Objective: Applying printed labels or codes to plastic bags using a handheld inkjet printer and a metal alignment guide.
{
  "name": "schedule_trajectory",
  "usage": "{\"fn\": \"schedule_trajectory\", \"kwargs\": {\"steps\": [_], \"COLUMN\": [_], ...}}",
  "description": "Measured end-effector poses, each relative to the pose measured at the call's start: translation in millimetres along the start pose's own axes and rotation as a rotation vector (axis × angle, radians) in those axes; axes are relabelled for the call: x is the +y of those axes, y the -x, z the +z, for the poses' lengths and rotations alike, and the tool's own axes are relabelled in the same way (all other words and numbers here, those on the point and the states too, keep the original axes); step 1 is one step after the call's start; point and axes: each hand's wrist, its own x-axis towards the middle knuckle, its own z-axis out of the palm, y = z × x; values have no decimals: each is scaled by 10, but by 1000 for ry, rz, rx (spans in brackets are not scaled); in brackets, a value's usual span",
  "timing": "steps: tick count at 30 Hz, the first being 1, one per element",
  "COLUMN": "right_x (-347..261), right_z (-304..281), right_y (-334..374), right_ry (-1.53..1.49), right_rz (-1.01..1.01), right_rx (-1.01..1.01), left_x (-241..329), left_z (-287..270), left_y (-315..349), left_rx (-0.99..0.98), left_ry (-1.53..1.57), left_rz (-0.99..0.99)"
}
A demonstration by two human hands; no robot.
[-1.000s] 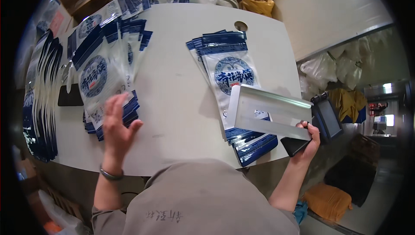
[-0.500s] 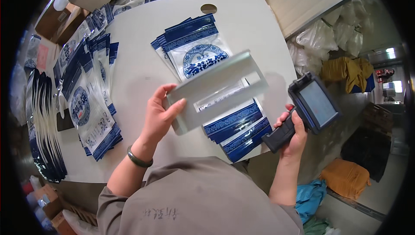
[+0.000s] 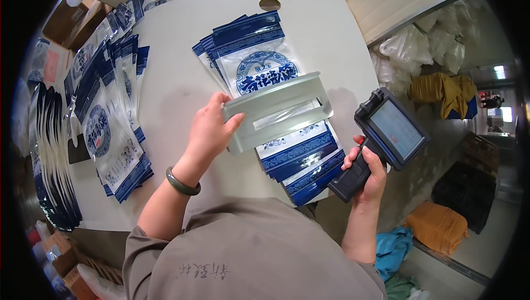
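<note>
My left hand [image 3: 212, 126] grips the left end of a pale, greenish frame plate [image 3: 279, 101] with a long rectangular slot. Beneath the plate is a fanned pile of white-and-blue plastic pouches [image 3: 248, 35]; part of a pouch shows through the slot. Whether the plate touches the pile all along cannot be made out. To the right of the pile, my right hand [image 3: 369, 176] is wrapped around the pistol grip of a black handheld inkjet printer [image 3: 395, 129]. Its lit screen faces up, and my thumb and fingers close around the handle below a red button.
More printed pouches [image 3: 99, 134] lie spread on the left of the white table [image 3: 171, 79], beside a tight row of pouches [image 3: 52, 162] on edge. Cardboard boxes [image 3: 72, 21] stand at the back left. Clear plastic bags [image 3: 408, 46] and an orange bundle [image 3: 436, 225] are off to the right.
The plate has levelled out and come down closer over the pouches, its right end swinging lower. My right hand has shifted the printer slightly left and up.
</note>
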Motion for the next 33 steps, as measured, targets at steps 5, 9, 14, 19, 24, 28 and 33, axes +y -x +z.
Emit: {"fn": "schedule_trajectory", "kwargs": {"steps": [5, 9, 14, 19, 24, 28, 33], "right_x": [-119, -201, -123, -37, -94, 73, 133], "right_z": [159, 371, 621, 869, 986, 1190, 1248], "right_y": [41, 68, 57, 5, 80, 0, 14], "right_ry": [114, 355, 544, 815, 955, 1201, 1145], "right_rz": [44, 177, 209, 261, 293, 213, 213], "right_rx": [-63, -155, -369, -393, -390, -498, -422], "left_x": [-15, -65, -58, -61, -149, -381, -317], "left_z": [13, 42, 55, 63, 260, 148, 120], "left_y": [1, 8, 24, 30, -34, 30, 20], "left_rx": [10, 57, 87, 51, 167, 144, 174], "left_ry": [-11, -16, -48, -99, -21, 1, 2], "left_rz": [-23, -21, -11, -40, 173, 70, 194]}}
